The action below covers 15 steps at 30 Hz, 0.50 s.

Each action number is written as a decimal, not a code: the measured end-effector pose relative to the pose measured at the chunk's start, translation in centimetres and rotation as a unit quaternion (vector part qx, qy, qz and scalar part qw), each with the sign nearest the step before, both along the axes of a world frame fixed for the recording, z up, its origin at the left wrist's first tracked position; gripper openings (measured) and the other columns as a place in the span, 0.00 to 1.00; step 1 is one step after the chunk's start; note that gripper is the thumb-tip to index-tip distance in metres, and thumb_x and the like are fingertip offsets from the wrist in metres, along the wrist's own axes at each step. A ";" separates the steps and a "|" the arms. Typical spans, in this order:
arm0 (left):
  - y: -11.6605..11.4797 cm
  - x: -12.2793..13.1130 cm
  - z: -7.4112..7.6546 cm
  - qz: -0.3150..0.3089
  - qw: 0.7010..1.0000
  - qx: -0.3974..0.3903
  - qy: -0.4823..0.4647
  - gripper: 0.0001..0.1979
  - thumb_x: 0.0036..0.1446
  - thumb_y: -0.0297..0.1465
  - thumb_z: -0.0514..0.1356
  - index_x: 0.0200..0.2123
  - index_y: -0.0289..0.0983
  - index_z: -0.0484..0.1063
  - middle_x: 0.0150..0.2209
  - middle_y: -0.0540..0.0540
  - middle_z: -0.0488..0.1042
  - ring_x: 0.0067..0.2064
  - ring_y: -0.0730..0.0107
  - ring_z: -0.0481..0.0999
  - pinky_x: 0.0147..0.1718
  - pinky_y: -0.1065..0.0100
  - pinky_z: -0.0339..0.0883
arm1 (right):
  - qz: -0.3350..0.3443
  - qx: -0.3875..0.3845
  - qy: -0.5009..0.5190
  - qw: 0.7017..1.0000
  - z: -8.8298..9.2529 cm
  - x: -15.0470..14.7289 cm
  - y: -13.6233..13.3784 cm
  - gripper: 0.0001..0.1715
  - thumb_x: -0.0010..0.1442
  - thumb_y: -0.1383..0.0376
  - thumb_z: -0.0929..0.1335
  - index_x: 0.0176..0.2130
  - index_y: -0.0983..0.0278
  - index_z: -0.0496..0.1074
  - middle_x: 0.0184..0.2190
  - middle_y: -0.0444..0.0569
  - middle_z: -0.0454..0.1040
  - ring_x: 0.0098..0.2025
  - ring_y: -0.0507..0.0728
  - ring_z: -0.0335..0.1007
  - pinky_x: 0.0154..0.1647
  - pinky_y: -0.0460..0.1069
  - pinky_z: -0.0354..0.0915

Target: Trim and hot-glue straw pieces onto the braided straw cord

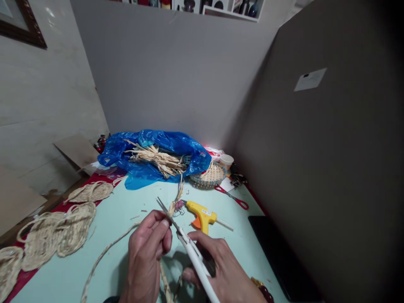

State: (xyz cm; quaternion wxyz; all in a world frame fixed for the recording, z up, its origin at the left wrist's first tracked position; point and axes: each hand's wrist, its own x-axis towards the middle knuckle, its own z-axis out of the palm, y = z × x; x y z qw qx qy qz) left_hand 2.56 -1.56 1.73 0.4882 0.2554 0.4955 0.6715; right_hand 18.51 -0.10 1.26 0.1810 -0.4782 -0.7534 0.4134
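My left hand (148,244) pinches a pale straw cord (166,282) between thumb and fingers. Loose strands (180,189) of it stick up past the fingertips, and a twisted length (105,250) curves over the table to the left. My right hand (221,265) grips white-handled scissors (197,263). Their blades are slightly apart and lie at the strands just above my left fingertips; whether they touch the straw I cannot tell. Beyond my hands rests a yellow glue gun (202,212), with a small pinkish clip-like object (179,205) at its nozzle.
Braided straw sole shapes (75,227) line the table's left side. At the back, a blue plastic bag (176,136) holds a straw bundle (156,158), beside a woven basket (210,176) and cup (226,160). Red-handled scissors (232,196) and a black flat object (277,256) lie right.
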 end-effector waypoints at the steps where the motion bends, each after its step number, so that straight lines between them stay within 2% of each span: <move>1: -0.1 0.1 0.0 0.004 1.000 0.000 -0.003 0.13 0.48 0.40 0.68 0.30 0.37 0.73 0.15 0.56 0.62 0.20 0.79 0.53 0.18 0.77 0.47 | -0.005 0.005 0.003 1.000 0.1 0.0 -0.1 0.22 0.52 0.58 0.73 0.48 0.57 0.73 0.34 0.46 0.75 0.42 0.62 0.67 0.42 0.50 0.63; 4: -0.4 0.2 0.0 0.019 1.000 0.001 -0.011 0.14 0.47 0.40 0.68 0.29 0.37 0.72 0.15 0.57 0.61 0.20 0.79 0.52 0.18 0.77 0.47 | 0.005 0.012 0.022 1.000 0.0 0.0 -0.5 0.16 0.55 0.61 0.69 0.45 0.58 0.73 0.28 0.44 0.71 0.33 0.56 0.64 0.31 0.45 0.60; 6: -0.4 0.3 0.0 0.026 1.000 0.003 -0.012 0.13 0.46 0.39 0.68 0.28 0.37 0.71 0.15 0.57 0.60 0.20 0.79 0.52 0.18 0.77 0.47 | 0.021 0.017 0.044 0.999 -0.2 0.0 -0.5 0.14 0.53 0.65 0.68 0.42 0.60 0.73 0.24 0.40 0.67 0.26 0.52 0.57 0.24 0.44 0.54; 8: -0.4 0.3 0.0 0.024 1.000 0.005 -0.013 0.13 0.45 0.39 0.69 0.27 0.37 0.71 0.15 0.57 0.60 0.20 0.79 0.52 0.18 0.77 0.47 | 0.031 0.018 0.072 0.997 -0.4 -0.1 -0.4 0.14 0.50 0.70 0.67 0.39 0.61 0.72 0.21 0.37 0.64 0.23 0.50 0.52 0.23 0.44 0.51; 11: -0.3 0.2 -0.1 0.020 1.000 0.009 -0.014 0.13 0.46 0.39 0.69 0.27 0.37 0.71 0.14 0.58 0.58 0.20 0.79 0.51 0.19 0.76 0.48 | 0.044 0.007 0.109 0.993 -0.4 -0.2 -0.2 0.15 0.47 0.74 0.66 0.37 0.62 0.72 0.19 0.35 0.62 0.21 0.48 0.51 0.22 0.43 0.50; 15: -0.2 -0.2 -0.3 0.010 1.000 0.021 -0.009 0.13 0.47 0.39 0.68 0.27 0.38 0.71 0.15 0.58 0.58 0.20 0.79 0.50 0.19 0.75 0.47 | 0.046 0.003 0.116 0.992 -0.2 -0.1 0.2 0.18 0.48 0.73 0.68 0.41 0.62 0.72 0.21 0.35 0.63 0.22 0.48 0.53 0.22 0.43 0.51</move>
